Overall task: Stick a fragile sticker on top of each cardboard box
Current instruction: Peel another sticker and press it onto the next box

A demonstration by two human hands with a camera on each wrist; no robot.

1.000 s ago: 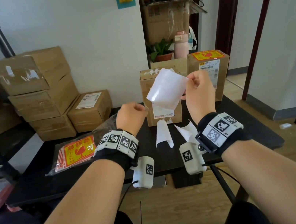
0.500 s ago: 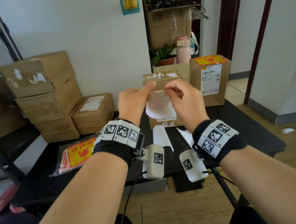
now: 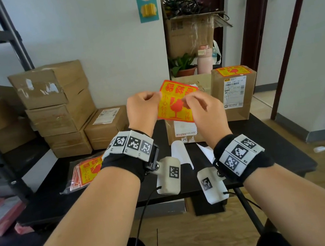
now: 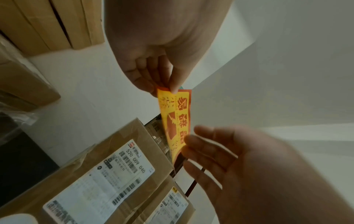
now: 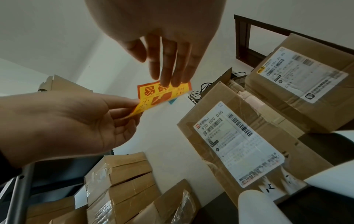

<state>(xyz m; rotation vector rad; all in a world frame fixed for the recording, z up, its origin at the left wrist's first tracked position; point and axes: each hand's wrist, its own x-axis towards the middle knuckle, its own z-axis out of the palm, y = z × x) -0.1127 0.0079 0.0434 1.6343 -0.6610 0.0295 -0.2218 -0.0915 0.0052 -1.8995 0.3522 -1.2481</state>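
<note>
Fingers (image 4: 173, 84) of both hands now pinch the sticker (image 3: 177, 101), turned printed side up since a moment ago, above the unlabelled box (image 3: 181, 129), so pressing it on seems next.

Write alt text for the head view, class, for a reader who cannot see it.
Two hands, left hand and right hand, hold a yellow-and-red fragile sticker up above a black table. Behind it stand two cardboard boxes; the right box already wears a sticker on top.
</note>
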